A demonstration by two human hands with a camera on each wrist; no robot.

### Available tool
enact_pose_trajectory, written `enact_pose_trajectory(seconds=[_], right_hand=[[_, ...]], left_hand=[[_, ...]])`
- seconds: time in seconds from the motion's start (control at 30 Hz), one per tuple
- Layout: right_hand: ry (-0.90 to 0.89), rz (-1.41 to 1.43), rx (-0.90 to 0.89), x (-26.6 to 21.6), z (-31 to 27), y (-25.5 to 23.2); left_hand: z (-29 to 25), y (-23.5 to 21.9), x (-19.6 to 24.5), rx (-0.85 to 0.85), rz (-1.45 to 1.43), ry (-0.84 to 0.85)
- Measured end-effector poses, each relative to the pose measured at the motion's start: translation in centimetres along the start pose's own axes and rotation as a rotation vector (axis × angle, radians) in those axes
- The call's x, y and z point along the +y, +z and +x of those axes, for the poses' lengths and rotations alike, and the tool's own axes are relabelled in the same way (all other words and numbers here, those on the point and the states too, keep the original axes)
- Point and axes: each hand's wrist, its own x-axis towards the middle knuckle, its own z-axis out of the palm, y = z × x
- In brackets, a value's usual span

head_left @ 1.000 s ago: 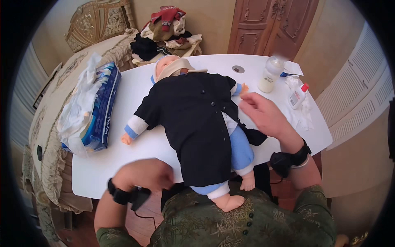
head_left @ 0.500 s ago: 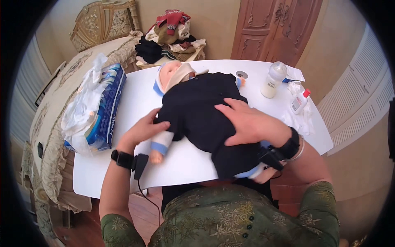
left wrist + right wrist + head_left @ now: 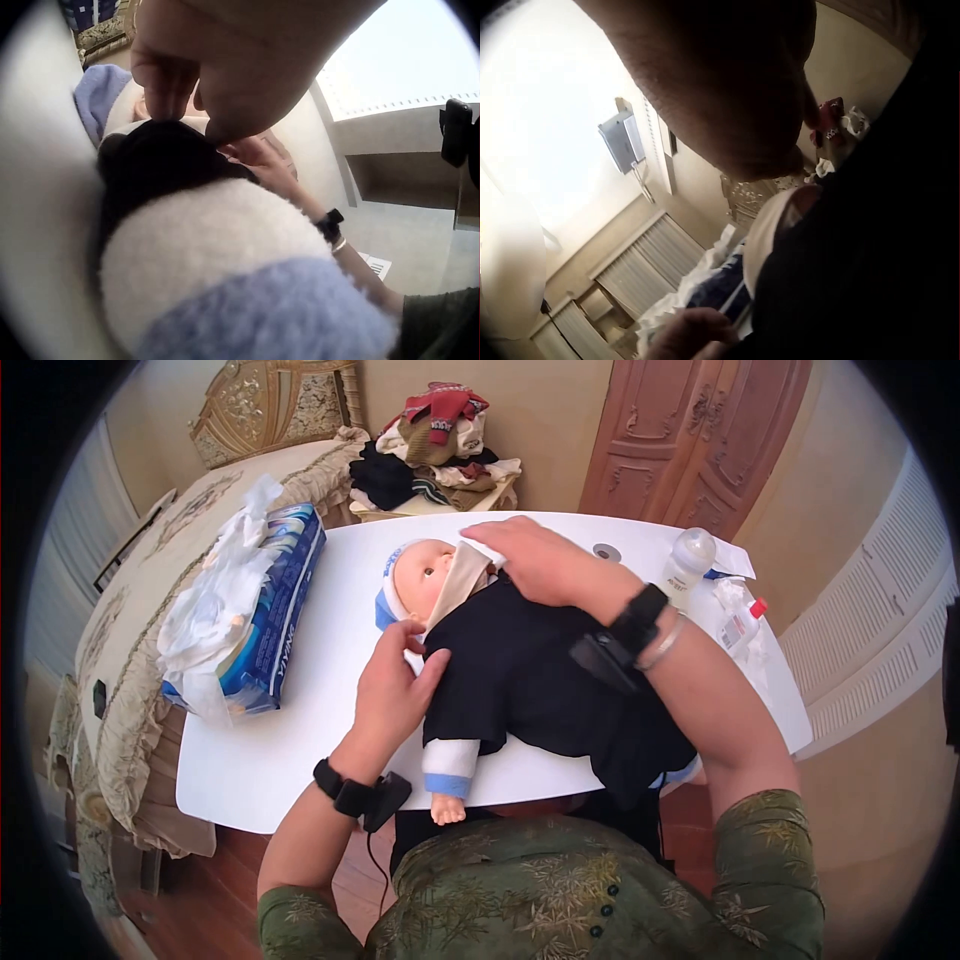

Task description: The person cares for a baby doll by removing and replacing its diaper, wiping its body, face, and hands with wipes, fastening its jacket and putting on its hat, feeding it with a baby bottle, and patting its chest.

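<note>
Room: bed (image 3: 175,545) with carved headboard (image 3: 270,410) at left; clothes pile (image 3: 440,435) on a stand behind; brown doors (image 3: 690,445); white shutters (image 3: 880,590) at right; white table (image 3: 320,760).

Head view. Doll (image 3: 422,575), on its back on the table, one foreleg-side arm hanging past the near edge; pale collar (image 3: 460,585) at the chin, black garment (image 3: 540,650) over the body. Left hand (image 3: 390,680), at the garment's shoulder: fingers and thumb curved round the cloth, part-way open. Right hand (image 3: 540,560), at the collar's far side: fingers extended; whether they pinch it cannot be told. Right forearm crosses above the garment, hiding part of it. Left of the doll, well apart: blue pack (image 3: 290,595), white sheets (image 3: 220,590) on top. Far right: milk bottle (image 3: 688,565), its base partly hidden; red-capped bottle (image 3: 742,625); tissue (image 3: 750,660) near it.

Left wrist view. Doll's fuzzy sleeve (image 3: 202,232), foreground, blocking much; garment beyond, under the left fingers.

Right wrist view. Garment fills the right side; palm dark, hiding the fingertips; collar below. Curtain (image 3: 649,259) behind.
</note>
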Motion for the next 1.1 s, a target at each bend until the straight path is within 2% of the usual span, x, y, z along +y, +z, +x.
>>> enact_pose_trajectory(seconds=[0.07,0.1,0.17,0.23,0.3,0.33,0.37,0.4,0.43,0.47,0.53,0.6,0.63,0.67,0.7,0.73,0.77,0.8,0.83,0.9,0.93,1.0,1.07,1.1], right_hand=[[0.194,0.018,-0.219,-0.8,1.8,0.7],[0.251,-0.031,-0.269,-1.1,2.3,0.7],[0.216,-0.048,-0.221,0.1,2.8,1.0],[0.130,-0.118,-0.079,1.4,2.3,2.0],[0.115,-0.220,-0.100,-0.4,1.4,-0.3],[0.102,-0.327,-0.121,-1.7,0.7,-1.7],[-0.008,-0.307,-0.013,-2.5,-0.2,-2.4],[-0.119,-0.286,0.092,-3.5,-1.1,-3.0],[-0.265,-0.229,0.193,-4.4,-1.9,-3.6],[-0.364,-0.212,0.153,-5.4,-2.5,-4.6],[-0.320,-0.103,-0.067,-7.5,-4.4,-5.1],[-0.195,-0.112,-0.326,-9.7,-6.4,-5.0],[-0.160,-0.096,-0.420,-10.1,-7.0,-4.9],[-0.157,-0.096,-0.420,-9.9,-7.3,-5.3],[-0.121,0.047,-0.551,-9.6,-7.5,-5.9],[-0.085,0.191,-0.681,-9.3,-7.4,-6.5],[0.070,0.342,-0.729,-8.7,-6.6,-7.3],[0.084,0.418,-0.602,-7.2,-6.0,-7.4],[0.038,0.460,-0.430,-4.7,-5.2,-6.4],[0.266,0.266,-0.338,-1.8,-2.2,-6.7],[0.274,0.150,-0.215,1.1,-1.2,-4.8],[0.317,0.089,-0.204,5.2,1.2,-1.7],[0.331,0.097,-0.210,6.5,2.7,1.5],[0.439,-0.007,-0.319,6.4,3.6,2.9]], left_hand=[[0.1,0.3,0.4,-0.020,-0.054,-0.030],[-0.3,0.4,0.6,-0.047,-0.002,0.076],[-0.8,0.1,0.9,-0.135,0.135,0.240],[-1.5,0.2,0.8,-0.157,0.146,0.204],[-1.8,0.3,0.7,-0.182,0.156,0.175],[-1.8,0.4,0.6,-0.091,0.164,0.231],[-1.8,0.5,0.6,0.001,0.170,0.286],[-1.7,0.5,0.9,0.001,0.165,0.284],[-1.6,0.4,1.5,0.034,0.201,0.354],[-1.5,0.3,1.8,0.069,0.238,0.423],[-1.1,0.4,1.7,0.049,0.176,0.445],[-0.3,0.4,1.5,0.029,0.114,0.474],[0.3,0.2,1.2,-0.086,0.162,0.530],[0.6,0.1,1.1,-0.202,0.212,0.584],[0.6,0.0,1.2,-0.283,0.057,0.559],[0.5,-0.4,1.5,-0.284,0.056,0.559],[0.3,-1.0,1.9,-0.385,0.126,0.591],[0.2,-1.5,2.2,-0.486,0.197,0.622],[-0.1,-1.7,2.3,-0.485,0.198,0.623],[-0.7,-2.1,2.5,-0.651,0.054,0.670],[-0.6,-1.9,2.8,-0.653,0.060,0.669],[-0.4,-1.0,3.6,-0.217,-0.013,0.638],[-0.1,0.0,3.3,-0.254,0.038,0.607],[0.1,0.4,3.1,-0.293,0.082,0.577]])
